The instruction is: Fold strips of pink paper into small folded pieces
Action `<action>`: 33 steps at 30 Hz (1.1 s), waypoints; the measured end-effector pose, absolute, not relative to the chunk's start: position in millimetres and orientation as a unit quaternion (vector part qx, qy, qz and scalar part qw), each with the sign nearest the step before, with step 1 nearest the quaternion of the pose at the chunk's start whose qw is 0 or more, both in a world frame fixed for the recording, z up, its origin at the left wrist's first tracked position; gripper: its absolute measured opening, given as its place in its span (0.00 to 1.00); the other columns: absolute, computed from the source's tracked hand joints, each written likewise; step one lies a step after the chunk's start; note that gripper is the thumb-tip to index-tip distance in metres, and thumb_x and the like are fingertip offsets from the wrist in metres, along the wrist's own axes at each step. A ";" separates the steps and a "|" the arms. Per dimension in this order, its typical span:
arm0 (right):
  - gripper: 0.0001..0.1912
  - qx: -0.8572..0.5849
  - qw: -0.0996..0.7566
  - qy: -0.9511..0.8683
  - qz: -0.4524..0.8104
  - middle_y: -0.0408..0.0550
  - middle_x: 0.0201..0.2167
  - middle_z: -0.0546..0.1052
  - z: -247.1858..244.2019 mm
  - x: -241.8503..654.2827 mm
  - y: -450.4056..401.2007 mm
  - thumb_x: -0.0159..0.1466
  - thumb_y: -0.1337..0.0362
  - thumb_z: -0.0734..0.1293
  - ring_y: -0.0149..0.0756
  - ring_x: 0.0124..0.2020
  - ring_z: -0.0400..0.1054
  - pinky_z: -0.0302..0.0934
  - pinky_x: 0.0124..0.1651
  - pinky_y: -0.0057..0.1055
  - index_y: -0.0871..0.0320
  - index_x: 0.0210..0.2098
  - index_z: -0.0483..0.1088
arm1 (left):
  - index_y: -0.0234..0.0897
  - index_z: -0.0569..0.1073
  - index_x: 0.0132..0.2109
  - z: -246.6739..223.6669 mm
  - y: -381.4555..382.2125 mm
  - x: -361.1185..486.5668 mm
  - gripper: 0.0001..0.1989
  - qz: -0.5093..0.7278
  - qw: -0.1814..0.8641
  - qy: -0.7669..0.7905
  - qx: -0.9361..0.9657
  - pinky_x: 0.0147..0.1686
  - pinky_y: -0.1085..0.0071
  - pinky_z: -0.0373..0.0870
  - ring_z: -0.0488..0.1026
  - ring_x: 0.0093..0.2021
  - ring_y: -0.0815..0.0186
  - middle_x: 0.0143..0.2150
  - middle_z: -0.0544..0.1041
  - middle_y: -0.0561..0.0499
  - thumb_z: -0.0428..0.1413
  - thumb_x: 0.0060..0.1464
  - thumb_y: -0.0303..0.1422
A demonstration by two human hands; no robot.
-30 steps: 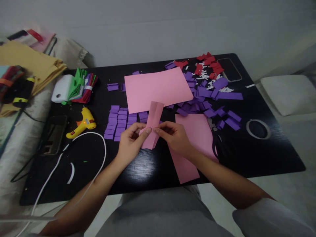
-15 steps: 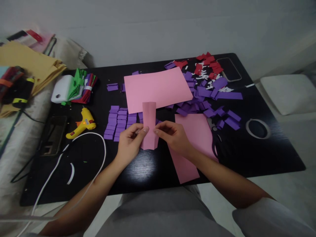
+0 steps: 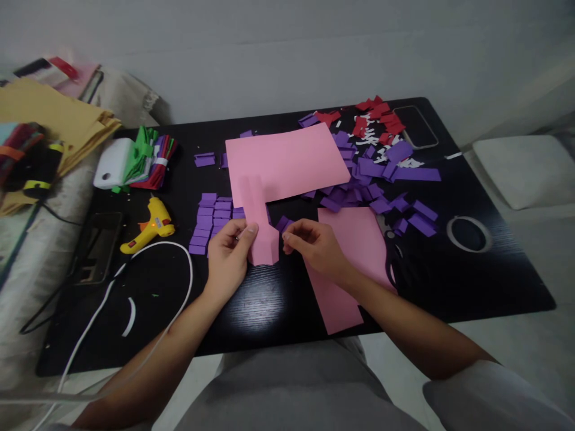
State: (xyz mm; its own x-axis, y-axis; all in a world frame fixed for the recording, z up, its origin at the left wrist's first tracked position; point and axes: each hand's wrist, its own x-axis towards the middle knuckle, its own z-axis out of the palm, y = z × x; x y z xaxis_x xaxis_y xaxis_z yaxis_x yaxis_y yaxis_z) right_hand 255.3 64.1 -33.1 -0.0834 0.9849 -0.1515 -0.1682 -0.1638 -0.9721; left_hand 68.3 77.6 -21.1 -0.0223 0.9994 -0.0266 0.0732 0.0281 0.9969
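Note:
My left hand (image 3: 229, 254) pinches a creased pink paper strip (image 3: 258, 233) along its left edge, thumb on top. The strip stands tilted over the table, its near end wider and bent along fold lines. Just right of it is my right hand (image 3: 314, 246), fingers curled and fingertips together, apart from the strip and with nothing visible in them. Behind the strip lies a large pink paper sheet (image 3: 287, 158). Another pink sheet (image 3: 354, 239) sits partly under my right hand and forearm, with black-handled scissors (image 3: 398, 263) at its right edge.
Folded purple paper pieces (image 3: 209, 224) lie in rows at left; more purple pieces (image 3: 372, 170) and red scraps (image 3: 381, 117) are heaped at back right. A yellow glue gun (image 3: 153, 224), a white cable (image 3: 191, 269), a tape ring (image 3: 469, 233) and a phone-shaped case (image 3: 417, 127) are around.
My right hand has let go of the strip's right edge. My left hand has shifted slightly left with the strip, which now leans left and shows its flared near end.

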 end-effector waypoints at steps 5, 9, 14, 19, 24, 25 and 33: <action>0.13 -0.473 0.508 -0.438 0.571 0.42 0.29 0.78 -32.4 254.9 63.6 0.62 0.53 0.75 0.31 0.30 0.73 0.71 0.37 0.30 0.56 0.35 0.75 | 0.37 0.80 0.36 -20.8 79.1 67.7 0.13 0.476 0.490 0.533 0.499 0.28 0.75 0.68 0.71 0.27 0.69 0.29 0.78 0.53 0.65 0.58 0.43; 0.14 -0.454 0.506 -0.459 0.572 0.45 0.37 0.81 -31.9 252.6 61.5 0.59 0.54 0.78 0.34 0.39 0.77 0.72 0.44 0.32 0.54 0.39 0.78 | 0.37 0.81 0.38 -18.3 75.3 71.6 0.14 0.453 0.511 0.520 0.513 0.28 0.73 0.69 0.71 0.27 0.68 0.29 0.78 0.53 0.66 0.57 0.44; 0.14 -0.452 0.501 -0.466 0.572 0.44 0.35 0.82 -33.0 251.4 60.1 0.59 0.52 0.78 0.36 0.38 0.77 0.72 0.45 0.34 0.54 0.37 0.78 | 0.37 0.82 0.38 -19.1 73.6 75.2 0.13 0.432 0.517 0.505 0.540 0.29 0.73 0.69 0.71 0.28 0.68 0.30 0.80 0.52 0.67 0.55 0.43; 0.16 -0.463 0.492 -0.465 0.572 0.44 0.32 0.81 -33.5 252.9 61.1 0.59 0.50 0.78 0.36 0.35 0.75 0.71 0.41 0.33 0.55 0.34 0.77 | 0.37 0.81 0.36 -20.9 75.1 73.1 0.12 0.407 0.516 0.504 0.561 0.29 0.72 0.68 0.70 0.28 0.68 0.29 0.79 0.52 0.66 0.56 0.43; 0.15 -0.480 0.496 -0.469 0.552 0.44 0.31 0.80 -32.4 252.3 60.7 0.60 0.50 0.77 0.36 0.34 0.74 0.70 0.39 0.33 0.55 0.33 0.77 | 0.37 0.80 0.36 -21.0 74.2 71.2 0.12 0.400 0.510 0.502 0.572 0.27 0.73 0.64 0.68 0.26 0.69 0.27 0.76 0.53 0.64 0.59 0.42; 0.15 -0.475 0.494 -0.467 0.559 0.44 0.32 0.81 -32.0 251.8 60.4 0.60 0.50 0.77 0.37 0.35 0.75 0.71 0.40 0.33 0.55 0.33 0.77 | 0.37 0.80 0.36 -21.2 73.7 71.3 0.12 0.400 0.506 0.504 0.574 0.26 0.73 0.64 0.67 0.26 0.69 0.27 0.76 0.53 0.64 0.59 0.42; 0.14 -0.487 0.501 -0.470 0.539 0.44 0.30 0.79 -33.3 257.2 64.3 0.61 0.52 0.76 0.37 0.33 0.73 0.69 0.37 0.33 0.56 0.33 0.78 | 0.37 0.79 0.35 -21.8 77.3 66.7 0.11 0.406 0.471 0.513 0.591 0.26 0.73 0.62 0.65 0.25 0.70 0.25 0.74 0.54 0.63 0.59 0.40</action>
State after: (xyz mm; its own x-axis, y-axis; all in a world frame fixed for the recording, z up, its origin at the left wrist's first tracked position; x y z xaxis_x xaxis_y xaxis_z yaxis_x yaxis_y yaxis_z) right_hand 257.2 64.3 -33.3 -0.0236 0.9983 -0.0541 -0.0817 -0.0559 -0.9951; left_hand 66.7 77.3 -21.8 0.1432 0.9897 -0.0033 0.2250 -0.0293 0.9739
